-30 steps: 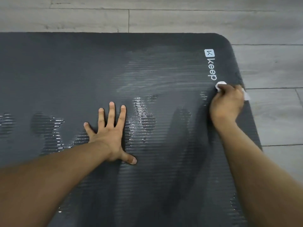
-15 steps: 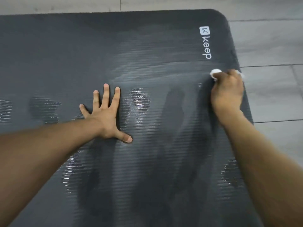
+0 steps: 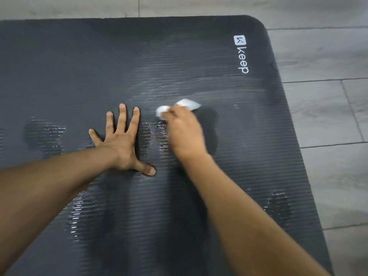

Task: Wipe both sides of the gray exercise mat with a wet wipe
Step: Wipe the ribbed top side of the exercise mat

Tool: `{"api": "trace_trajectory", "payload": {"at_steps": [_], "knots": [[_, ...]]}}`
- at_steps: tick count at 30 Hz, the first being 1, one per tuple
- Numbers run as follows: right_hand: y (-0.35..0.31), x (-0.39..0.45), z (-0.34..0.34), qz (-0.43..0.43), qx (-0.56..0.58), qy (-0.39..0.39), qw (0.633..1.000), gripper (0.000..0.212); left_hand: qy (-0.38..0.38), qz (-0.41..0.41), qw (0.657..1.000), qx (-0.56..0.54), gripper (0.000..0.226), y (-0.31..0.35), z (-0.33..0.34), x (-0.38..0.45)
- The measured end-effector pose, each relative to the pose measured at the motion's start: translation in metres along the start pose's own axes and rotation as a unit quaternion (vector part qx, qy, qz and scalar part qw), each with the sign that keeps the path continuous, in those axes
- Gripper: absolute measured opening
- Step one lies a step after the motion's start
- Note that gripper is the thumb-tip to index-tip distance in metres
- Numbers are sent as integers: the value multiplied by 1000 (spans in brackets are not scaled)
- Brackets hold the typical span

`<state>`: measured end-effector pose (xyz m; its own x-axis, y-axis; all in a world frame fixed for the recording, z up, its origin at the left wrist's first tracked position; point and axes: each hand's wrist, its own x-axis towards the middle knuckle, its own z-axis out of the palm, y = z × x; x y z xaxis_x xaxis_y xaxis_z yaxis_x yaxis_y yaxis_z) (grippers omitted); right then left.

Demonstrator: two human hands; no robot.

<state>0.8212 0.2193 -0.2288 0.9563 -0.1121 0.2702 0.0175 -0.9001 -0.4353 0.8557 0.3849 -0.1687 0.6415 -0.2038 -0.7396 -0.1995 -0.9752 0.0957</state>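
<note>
Half of this face of the gray exercise mat (image 3: 179,56) shines damp at frame centre and bottom; my right hand (image 3: 184,132) clenches the wet wipe (image 3: 186,104), my left hand (image 3: 121,140) lies flat and empty, and the underside remains unwiped.

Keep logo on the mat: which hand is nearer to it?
Right. The right hand, holding the wet wipe, sits below and left of the keep logo; the left hand lies flat farther left on the mat.

Pale gray wood-grain plank floor (image 3: 326,108), evenly lit.
</note>
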Motion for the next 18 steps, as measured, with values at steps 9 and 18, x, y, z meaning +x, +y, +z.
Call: {"api": "trace_trajectory", "payload": {"at_steps": [9, 18], "knots": [[162, -47, -81, 230, -84, 178, 953, 30, 9, -2, 1000, 4, 173, -3, 5, 6], [164, -47, -80, 218, -36, 221, 950, 31, 290, 181, 932, 119, 84, -3, 80, -76]]}}
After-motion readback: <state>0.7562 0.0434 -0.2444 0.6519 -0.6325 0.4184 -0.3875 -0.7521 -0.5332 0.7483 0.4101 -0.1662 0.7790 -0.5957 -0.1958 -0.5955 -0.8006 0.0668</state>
